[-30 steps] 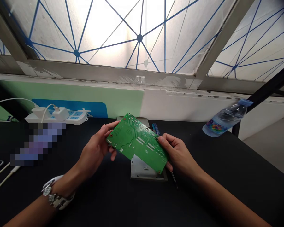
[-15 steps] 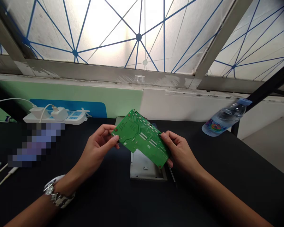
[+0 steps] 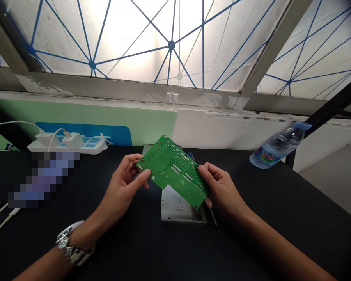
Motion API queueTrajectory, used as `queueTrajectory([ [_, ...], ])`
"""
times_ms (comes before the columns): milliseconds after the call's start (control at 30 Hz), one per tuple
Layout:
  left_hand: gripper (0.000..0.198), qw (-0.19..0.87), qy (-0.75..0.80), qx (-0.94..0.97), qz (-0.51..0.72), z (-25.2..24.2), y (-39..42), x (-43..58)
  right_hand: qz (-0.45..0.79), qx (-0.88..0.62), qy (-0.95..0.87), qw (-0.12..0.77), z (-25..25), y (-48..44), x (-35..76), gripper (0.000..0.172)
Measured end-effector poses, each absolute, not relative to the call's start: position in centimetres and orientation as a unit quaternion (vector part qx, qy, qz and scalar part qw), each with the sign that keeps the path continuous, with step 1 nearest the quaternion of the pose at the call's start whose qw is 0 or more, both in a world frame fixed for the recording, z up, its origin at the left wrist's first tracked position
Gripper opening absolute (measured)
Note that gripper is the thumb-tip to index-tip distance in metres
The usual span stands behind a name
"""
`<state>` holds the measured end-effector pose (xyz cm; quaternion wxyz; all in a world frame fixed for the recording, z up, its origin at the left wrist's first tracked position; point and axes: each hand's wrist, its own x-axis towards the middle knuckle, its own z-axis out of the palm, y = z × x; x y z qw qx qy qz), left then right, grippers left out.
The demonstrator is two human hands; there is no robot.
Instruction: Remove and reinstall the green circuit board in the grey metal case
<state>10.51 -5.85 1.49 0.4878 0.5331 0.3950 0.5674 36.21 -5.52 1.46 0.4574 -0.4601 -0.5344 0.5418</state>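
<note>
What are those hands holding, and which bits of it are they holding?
A green circuit board. The left hand pinches it near its left corner, and the right hand holds it near its right end.

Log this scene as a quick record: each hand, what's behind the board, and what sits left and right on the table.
Left hand: holds one end of the green circuit board, thumb on its face
Right hand: holds the board's other end
Behind board: gray metal case, partly hidden
Left wrist: silver watch
Table, left: white power strip with chargers plugged in
Table, right: clear bottle, blue cap
</note>
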Motion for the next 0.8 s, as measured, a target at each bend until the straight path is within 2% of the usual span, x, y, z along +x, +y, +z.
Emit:
queueTrajectory([
  [167, 0.035, 0.494, 0.401, 0.532, 0.559, 1.8, -6.0, 10.9, 0.546, -0.463, -0.532, 0.453, 1.4, -5.5, 36.2, 0.048],
  [333, 0.06, 0.498, 0.386, 0.558, 0.54, 0.9, -6.4, 11.1, 0.547, -0.459, -0.534, 0.453, 1.3, -5.6, 36.1, 0.047],
  [533, 0.089, 0.393, 0.453, 0.614, 0.514, 0.2, -6.9, 11.0, 0.557, -0.451, -0.536, 0.447, 1.4, -5.9, 35.8, 0.046],
  [633, 0.091, 0.349, 0.486, 0.629, 0.497, 0.1, -7.0, 10.9, 0.567, -0.441, -0.536, 0.444, 1.5, -6.1, 35.7, 0.045],
  [800, 0.089, 0.337, 0.49, 0.631, 0.498, 0.1, -7.0, 10.8, 0.578, -0.434, -0.544, 0.426, 1.7, -6.3, 35.4, 0.043],
])
